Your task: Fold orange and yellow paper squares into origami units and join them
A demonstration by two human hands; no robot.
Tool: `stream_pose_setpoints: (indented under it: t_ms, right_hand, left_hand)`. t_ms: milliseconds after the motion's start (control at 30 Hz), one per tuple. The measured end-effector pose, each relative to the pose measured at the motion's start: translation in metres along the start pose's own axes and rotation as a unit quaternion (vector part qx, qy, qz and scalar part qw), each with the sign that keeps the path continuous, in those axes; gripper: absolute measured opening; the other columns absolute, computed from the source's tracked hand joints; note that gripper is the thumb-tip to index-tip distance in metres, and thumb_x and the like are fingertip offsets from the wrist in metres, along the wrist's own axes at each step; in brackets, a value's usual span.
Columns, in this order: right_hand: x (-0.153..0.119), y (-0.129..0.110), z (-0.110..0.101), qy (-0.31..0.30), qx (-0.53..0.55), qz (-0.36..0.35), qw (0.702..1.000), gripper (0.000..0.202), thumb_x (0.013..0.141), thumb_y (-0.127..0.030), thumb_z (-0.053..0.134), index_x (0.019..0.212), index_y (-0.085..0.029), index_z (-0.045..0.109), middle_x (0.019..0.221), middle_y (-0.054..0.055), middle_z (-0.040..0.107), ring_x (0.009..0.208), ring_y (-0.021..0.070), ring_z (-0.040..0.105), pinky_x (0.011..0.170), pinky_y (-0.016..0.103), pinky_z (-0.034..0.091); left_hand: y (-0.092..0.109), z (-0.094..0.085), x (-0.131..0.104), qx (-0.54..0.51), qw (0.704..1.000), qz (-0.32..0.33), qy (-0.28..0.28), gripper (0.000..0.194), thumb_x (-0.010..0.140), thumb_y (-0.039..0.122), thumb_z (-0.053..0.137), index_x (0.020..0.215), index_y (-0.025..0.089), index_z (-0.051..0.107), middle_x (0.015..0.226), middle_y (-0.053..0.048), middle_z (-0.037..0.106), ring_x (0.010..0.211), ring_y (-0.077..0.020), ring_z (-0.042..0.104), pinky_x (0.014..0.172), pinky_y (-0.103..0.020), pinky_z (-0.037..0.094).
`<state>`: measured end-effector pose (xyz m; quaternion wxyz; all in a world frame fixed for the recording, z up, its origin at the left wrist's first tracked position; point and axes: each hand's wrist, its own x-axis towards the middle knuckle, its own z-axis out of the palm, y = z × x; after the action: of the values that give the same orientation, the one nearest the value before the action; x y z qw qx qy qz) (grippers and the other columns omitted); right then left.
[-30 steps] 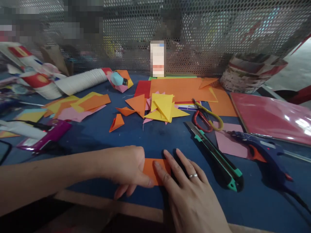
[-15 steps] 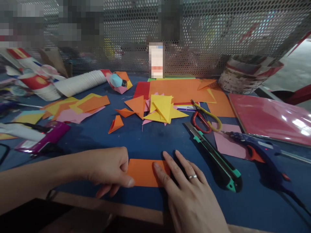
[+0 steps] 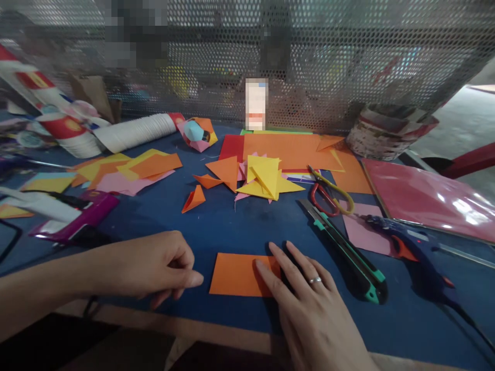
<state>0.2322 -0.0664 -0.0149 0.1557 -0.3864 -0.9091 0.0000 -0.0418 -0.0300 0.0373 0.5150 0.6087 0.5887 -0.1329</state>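
An orange paper rectangle (image 3: pixel 235 274) lies flat on the blue tabletop near the front edge. My right hand (image 3: pixel 313 301), with a ring on one finger, rests on its right end with the fingers spread. To the left of the paper, and apart from it, is my left hand (image 3: pixel 166 268), its fingers curled closed with nothing visible in them. Right of my right hand lies a green and black box cutter (image 3: pixel 344 247). Folded yellow paper pieces (image 3: pixel 263 175) and a small folded orange piece (image 3: pixel 194 198) are farther back.
Scissors (image 3: pixel 330 193), a blue glue gun (image 3: pixel 417 247) and a pink plastic-wrapped pack (image 3: pixel 433 196) are at the right. A purple device (image 3: pixel 77 216), coloured sheets (image 3: pixel 131 172) and stacked paper cups (image 3: pixel 135 134) are at the left. A woven basket (image 3: pixel 386 131) stands at the back.
My left hand has come off the paper's left end and moved slightly left. My right hand stays on the paper. The view has shifted a little.
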Motion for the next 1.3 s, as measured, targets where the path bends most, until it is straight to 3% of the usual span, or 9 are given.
stream_pose_setpoints:
  t_ms: [133,200,400,600,700,900,1067,1200,1300]
  right_hand:
    - [0.009,-0.008,-0.003,0.032,0.024,0.03,0.999,0.049,0.091,-0.016,0.04,0.14,-0.017,0.04,0.139,0.008,0.049,0.132,0.0276,0.037,0.096,0.046,0.041]
    - [0.017,-0.014,-0.004,0.054,0.041,0.055,0.996,0.042,0.095,-0.026,0.042,0.137,-0.02,0.044,0.131,0.007,0.056,0.127,0.0275,0.042,0.097,0.047,0.039]
    - [0.039,-0.026,-0.001,0.022,0.047,0.109,0.993,0.039,0.082,-0.042,0.068,0.115,-0.023,0.06,0.12,0.006,0.061,0.12,0.0305,0.046,0.101,0.053,0.032]
    - [0.043,-0.027,-0.003,0.01,0.08,0.118,0.99,0.015,0.082,-0.02,0.066,0.096,-0.022,0.061,0.113,0.004,0.061,0.122,0.0269,0.044,0.102,0.047,0.033]
    - [0.046,-0.028,-0.009,0.045,0.101,0.09,0.99,0.013,0.086,-0.01,0.056,0.085,-0.022,0.061,0.103,0.002,0.063,0.115,0.0227,0.047,0.099,0.042,0.033]
    - [0.051,-0.026,-0.012,0.164,0.121,-0.016,0.979,0.024,0.094,-0.014,0.045,0.082,-0.026,0.063,0.084,-0.005,0.068,0.097,0.0152,0.056,0.094,0.032,0.031]
    - [0.051,-0.027,-0.004,0.202,0.133,-0.059,0.968,0.035,0.101,-0.022,0.037,0.072,-0.022,0.055,0.075,-0.008,0.07,0.098,0.012,0.061,0.1,0.032,0.027]
    - [0.05,-0.033,-0.005,0.192,0.116,-0.052,0.973,0.031,0.099,-0.019,0.042,0.071,-0.022,0.056,0.074,-0.009,0.07,0.099,0.0103,0.061,0.103,0.031,0.025]
    - [0.048,-0.033,-0.007,0.19,0.097,-0.039,0.976,0.029,0.095,-0.016,0.045,0.071,-0.023,0.058,0.076,-0.008,0.071,0.1,0.0116,0.06,0.104,0.033,0.026]
  left_hand:
    - [-0.003,0.001,0.004,-0.022,0.984,0.106,0.141,0.026,0.084,0.04,0.055,0.069,0.019,0.058,0.061,0.004,0.059,0.054,-0.0097,0.049,0.05,-0.018,0.035]
    - [-0.006,0.004,0.009,-0.036,0.974,0.139,0.176,0.022,0.086,0.039,0.052,0.077,0.021,0.06,0.066,0.004,0.059,0.059,-0.0103,0.052,0.054,-0.019,0.037]
    - [-0.009,0.013,0.011,-0.108,0.96,0.178,0.185,0.026,0.088,0.045,0.049,0.092,0.022,0.061,0.079,0.002,0.062,0.073,-0.0128,0.058,0.066,-0.021,0.045]
    - [-0.011,0.016,0.006,-0.139,0.954,0.197,0.178,0.022,0.089,0.04,0.049,0.093,0.022,0.061,0.086,0.001,0.063,0.079,-0.0139,0.059,0.071,-0.022,0.047]
    - [-0.011,0.017,0.007,-0.148,0.949,0.208,0.187,0.024,0.09,0.042,0.048,0.095,0.021,0.06,0.091,-0.001,0.064,0.082,-0.0155,0.062,0.072,-0.024,0.049]
    - [-0.009,0.02,0.008,-0.151,0.931,0.23,0.241,0.034,0.087,0.046,0.053,0.114,0.025,0.054,0.108,-0.004,0.062,0.095,-0.018,0.063,0.08,-0.027,0.053]
    - [-0.009,0.035,0.005,-0.171,0.915,0.303,0.206,0.062,0.078,0.046,0.068,0.13,0.032,0.037,0.128,-0.005,0.053,0.091,-0.0158,0.065,0.078,-0.025,0.057]
    - [-0.004,0.049,0.005,-0.09,0.894,0.342,0.274,0.083,0.072,0.048,0.074,0.138,0.036,0.024,0.134,-0.006,0.052,0.114,-0.0212,0.059,0.084,-0.026,0.056]
    - [0.002,0.052,0.004,0.054,0.852,0.381,0.356,0.074,0.077,0.05,0.068,0.139,0.031,0.031,0.146,-0.009,0.038,0.126,-0.0265,0.049,0.091,-0.033,0.053]
